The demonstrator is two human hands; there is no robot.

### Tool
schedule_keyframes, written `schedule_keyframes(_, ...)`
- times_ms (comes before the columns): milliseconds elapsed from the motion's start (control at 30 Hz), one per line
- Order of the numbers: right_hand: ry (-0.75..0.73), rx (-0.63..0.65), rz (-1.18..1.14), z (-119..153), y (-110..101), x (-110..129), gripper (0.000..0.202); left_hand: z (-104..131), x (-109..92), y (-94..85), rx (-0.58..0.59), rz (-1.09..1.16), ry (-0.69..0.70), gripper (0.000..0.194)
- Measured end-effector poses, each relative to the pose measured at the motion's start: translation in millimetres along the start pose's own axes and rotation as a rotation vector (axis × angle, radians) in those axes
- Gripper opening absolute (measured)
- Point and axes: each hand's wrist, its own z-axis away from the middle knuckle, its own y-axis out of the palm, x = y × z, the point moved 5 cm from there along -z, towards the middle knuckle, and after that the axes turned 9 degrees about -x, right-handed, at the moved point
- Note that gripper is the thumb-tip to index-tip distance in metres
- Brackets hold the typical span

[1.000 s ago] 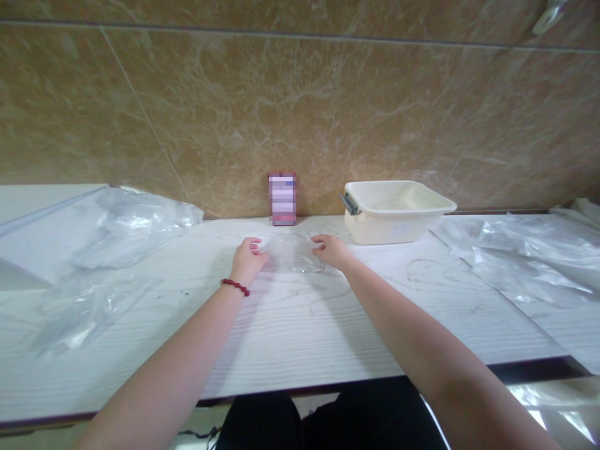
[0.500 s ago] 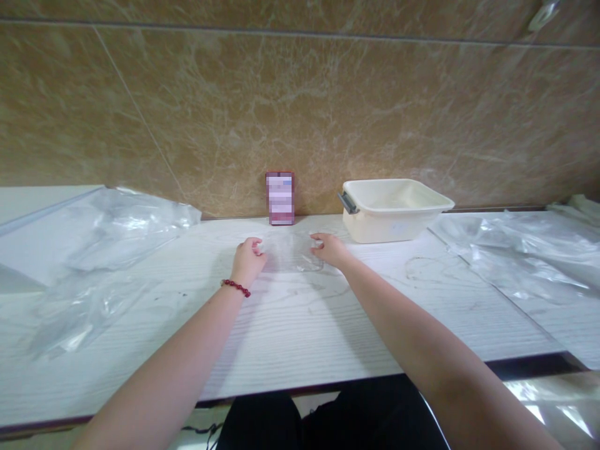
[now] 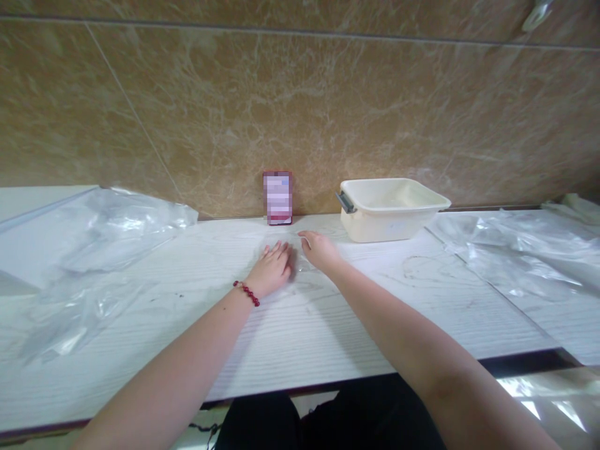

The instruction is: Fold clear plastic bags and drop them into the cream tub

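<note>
A slip is the chief risk as two bare hands meet over a piece of clear plastic [image 3: 307,267] on a pale counter [image 3: 290,340]. Thin and nearly invisible against the white grain, the plastic could slide or crumple if the left hand [image 3: 272,265] presses unevenly, and a hard-to-see edge could escape the right hand [image 3: 319,249]. A sideways sweep of the right arm might also knock the cream tub [image 3: 389,224] standing just beyond it.

The plastic's visible part lies between the two hands, just right of the left hand's fingers and just below the right hand; how far it runs beneath either is hidden. The left hand rests palm down, fingers extended and clasping nothing. The right hand curves its thumb and forefinger, though whether they pinch the film cannot be told. A phone [image 3: 278,198] stands against the wall [image 3: 309,112] behind.
</note>
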Motion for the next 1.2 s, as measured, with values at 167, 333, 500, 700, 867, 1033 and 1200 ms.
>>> schedule_keyframes(167, -0.039, 0.126, 0.152, 7, 19, 21, 0.034, 3, -2, 2.4, 0.033, -0.029, 0.003, 0.045)
schedule_keyframes(333, -0.089, 0.202, 0.226, 9, 32, 15, 0.039, 5, -2, 4.3, 0.089, -0.088, -0.034, 0.048)
schedule_keyframes(500, -0.063, 0.236, 0.229, 11, 36, 6, 0.043, 5, 1, 6.4, 0.09, -0.109, -0.048, 0.048)
schedule_keyframes(700, -0.04, 0.261, 0.232, 13, 34, 7, 0.045, -4, -2, -14.9, -0.079, -0.066, -0.119, 0.045)
schedule_keyframes(867, -0.057, 0.354, 0.261, 14, 37, 4, 0.052, -28, -25, -15.8, -0.08, 0.043, -0.09, 0.041)
schedule_keyframes(1033, -0.077, 0.348, 0.282, 14, 39, 6, 0.056, -47, -17, 8.8, 0.04, 0.154, -0.194, 0.046)
schedule_keyframes(1200, 0.021, 0.342, 0.269, 15, 40, 0, 0.05, -38, 8, 20.8, 0.093, 0.013, -0.292, 0.055)
